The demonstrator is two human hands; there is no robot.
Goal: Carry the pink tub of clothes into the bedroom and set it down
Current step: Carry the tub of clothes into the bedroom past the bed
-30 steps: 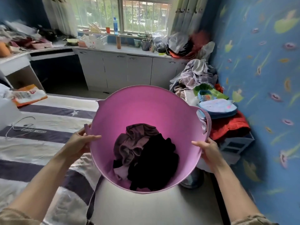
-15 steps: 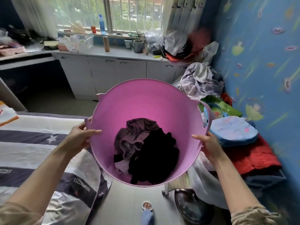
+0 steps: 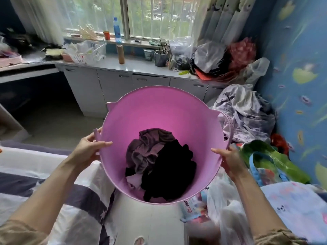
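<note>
Window counter (image 3: 141, 68) nearer now, pink tub (image 3: 159, 114) between both hands, left hand (image 3: 88, 149), right hand (image 3: 230, 160) clasping rim

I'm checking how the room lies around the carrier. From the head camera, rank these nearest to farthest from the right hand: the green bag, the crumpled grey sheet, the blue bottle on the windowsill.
1. Green bag: just right of the right hand, on the pile by the wall.
2. Crumpled grey sheet: beyond the bag, against the cabinets.
3. Blue bottle: far off on the windowsill, up and left.
</note>
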